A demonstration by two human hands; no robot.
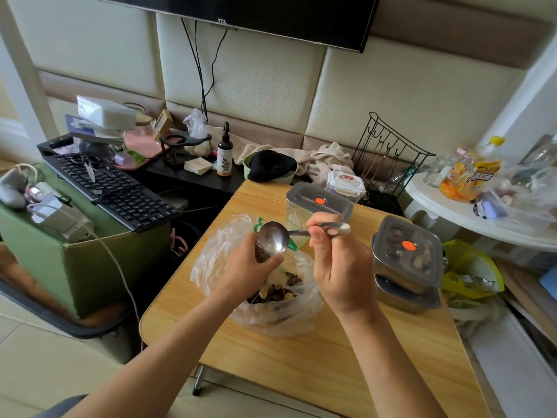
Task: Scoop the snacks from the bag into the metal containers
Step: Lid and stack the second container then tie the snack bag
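Snacks (277, 289) lie in the open plastic bag (217, 254) on our desk (301, 357), under both hands. Our right hand (340, 273) pinches the spoon (272, 239) by its handle; our left hand (250, 267) curls round a small dark item (261, 251) beneath its bowl. Lidded metal containers (407, 254) stand stacked just right of the bag.

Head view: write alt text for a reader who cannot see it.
A person's right hand holds a metal spoon above an open clear bag of snacks on a wooden table, while the left hand grips a dark object beside the spoon's bowl. Lidded metal containers stand to the right.
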